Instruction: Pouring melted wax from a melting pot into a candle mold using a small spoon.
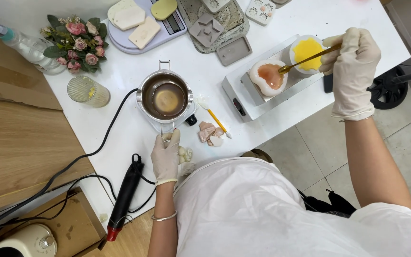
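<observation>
Both hands gloved, white. Left hand (166, 155) low near the body, forearm running straight up from the bottom edge, wrist bangle showing; its grip is pinched on the wire handle (167, 134) of the metal melting pot (165, 97), which sits on a small stand on the white surface (120, 81), brownish liquid inside. Right hand (352, 66) reaches far out to the right, arm extended and angled up from the shoulder, fingers curled and pressed together around a thin golden spoon (310, 58). Spoon tip is in the heart-shaped mould (268, 78) holding pinkish-orange fill; the mould sits on a white rectangular tray (243, 102), just beside a white cup of yellow liquid (306, 51). Pink wax chunks (210, 133) and a yellow-handled tool (218, 122) lie between pot and tray. Ribbed glass (88, 91) and flower bunch (77, 44) at left; scale with soap pieces (141, 24) at top; black handheld tool (124, 197) near the left elbow.
</observation>
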